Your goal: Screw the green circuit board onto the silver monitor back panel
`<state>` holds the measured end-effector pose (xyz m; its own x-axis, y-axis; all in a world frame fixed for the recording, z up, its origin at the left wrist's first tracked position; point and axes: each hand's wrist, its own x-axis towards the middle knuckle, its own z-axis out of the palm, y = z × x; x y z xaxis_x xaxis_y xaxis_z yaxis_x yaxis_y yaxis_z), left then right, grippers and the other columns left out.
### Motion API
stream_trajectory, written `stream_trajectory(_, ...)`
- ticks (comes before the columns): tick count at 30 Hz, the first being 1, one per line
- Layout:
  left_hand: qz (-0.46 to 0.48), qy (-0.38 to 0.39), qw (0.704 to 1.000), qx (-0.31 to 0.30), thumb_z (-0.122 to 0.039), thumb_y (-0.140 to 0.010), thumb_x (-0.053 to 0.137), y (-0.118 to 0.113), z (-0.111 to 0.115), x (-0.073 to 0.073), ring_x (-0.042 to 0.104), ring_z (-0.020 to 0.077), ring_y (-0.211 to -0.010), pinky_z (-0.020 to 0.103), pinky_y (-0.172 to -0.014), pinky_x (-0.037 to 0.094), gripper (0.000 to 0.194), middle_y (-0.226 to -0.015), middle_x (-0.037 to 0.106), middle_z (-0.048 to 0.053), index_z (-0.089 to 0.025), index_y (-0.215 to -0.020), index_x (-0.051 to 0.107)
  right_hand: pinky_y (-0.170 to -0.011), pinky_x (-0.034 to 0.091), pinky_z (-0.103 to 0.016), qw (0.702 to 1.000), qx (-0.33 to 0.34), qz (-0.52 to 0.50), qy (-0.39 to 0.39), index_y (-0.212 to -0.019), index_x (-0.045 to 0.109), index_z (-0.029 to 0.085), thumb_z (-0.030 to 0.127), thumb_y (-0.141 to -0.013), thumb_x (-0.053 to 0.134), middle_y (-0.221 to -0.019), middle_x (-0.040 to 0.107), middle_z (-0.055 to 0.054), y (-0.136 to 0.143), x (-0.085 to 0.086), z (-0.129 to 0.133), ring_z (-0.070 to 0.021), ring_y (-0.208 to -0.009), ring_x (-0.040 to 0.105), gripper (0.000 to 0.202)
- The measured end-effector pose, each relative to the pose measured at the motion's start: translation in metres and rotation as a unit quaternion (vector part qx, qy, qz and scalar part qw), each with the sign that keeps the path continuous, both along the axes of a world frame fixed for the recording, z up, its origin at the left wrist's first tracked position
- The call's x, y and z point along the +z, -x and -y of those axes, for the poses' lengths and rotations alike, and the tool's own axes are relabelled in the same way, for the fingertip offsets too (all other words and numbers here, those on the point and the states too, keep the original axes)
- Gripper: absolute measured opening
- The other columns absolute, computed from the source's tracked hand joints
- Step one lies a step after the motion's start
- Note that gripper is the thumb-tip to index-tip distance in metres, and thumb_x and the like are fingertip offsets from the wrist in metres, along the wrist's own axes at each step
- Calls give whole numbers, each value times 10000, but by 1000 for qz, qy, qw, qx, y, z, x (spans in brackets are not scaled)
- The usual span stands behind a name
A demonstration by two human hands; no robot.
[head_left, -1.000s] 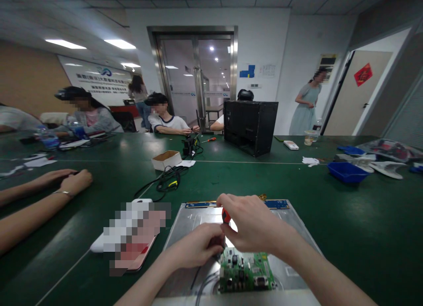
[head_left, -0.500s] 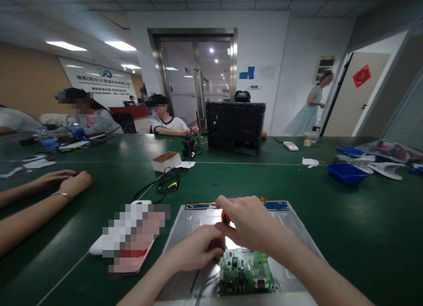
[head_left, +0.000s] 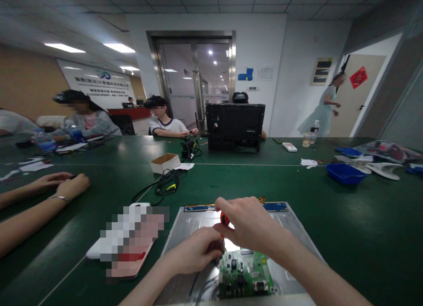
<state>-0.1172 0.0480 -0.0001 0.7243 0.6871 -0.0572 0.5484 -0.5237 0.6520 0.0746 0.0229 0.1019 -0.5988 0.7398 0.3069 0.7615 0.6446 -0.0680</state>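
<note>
A silver metal panel lies in front of me, with a blue strip board along its far edge. On the panel sits a green circuit board. My right hand is closed round the red-orange handle of a screwdriver, held upright above the board's far left corner. My left hand is pinched at the lower part of the tool, beside that corner; its fingertips partly hide the shaft and whatever is under it.
Left are a white power strip, a pink phone and another person's hands. Ahead are black cables, an open box and a black monitor; right, a blue tray.
Both hands keep nearly the same place on the tool. The view has shifted slightly, and a walking person in the background has moved right.
</note>
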Motion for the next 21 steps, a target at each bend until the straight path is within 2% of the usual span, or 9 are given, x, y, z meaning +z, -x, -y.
stream_trajectory(10, -9, -10, 1000, 21, -102, -749, 575, -5, 8, 16, 527, 156, -681, 231, -587, 369, 116, -760, 589, 0, -172, -833, 613, -548, 293, -253, 997, -33, -71, -2, -1007, 565, 214, 344, -863, 633, -770, 716, -8, -29, 21, -6, -184, -674, 654, 205)
stream_trajectory(16, -16, -11, 1000, 24, -119, -733, 589, -2, 9, 17, 517, 154, -674, 229, -582, 362, 120, -758, 580, -8, -178, -835, 612, -533, 309, -252, 993, -61, -97, -41, -986, 567, 224, 354, -856, 648, -691, 665, 3, -51, 25, -14, -178, -610, 612, 201)
stream_trajectory(19, 4, -23, 999, 40, -112, -728, 570, 0, 7, 14, 510, 148, -659, 228, -587, 369, 148, -756, 569, -11, -176, -857, 605, -534, 336, -252, 989, -62, -133, -23, -908, 564, 230, 355, -830, 680, -682, 662, 13, -62, 25, -18, -164, -593, 595, 188)
stream_trajectory(21, 21, -49, 996, 75, -118, -750, 537, 1, 3, 12, 502, 148, -643, 233, -587, 366, 129, -727, 558, -14, -174, -847, 600, -531, 354, -252, 980, -76, -184, 8, -837, 547, 228, 358, -802, 700, -686, 657, 16, -71, 21, -24, -156, -585, 580, 204)
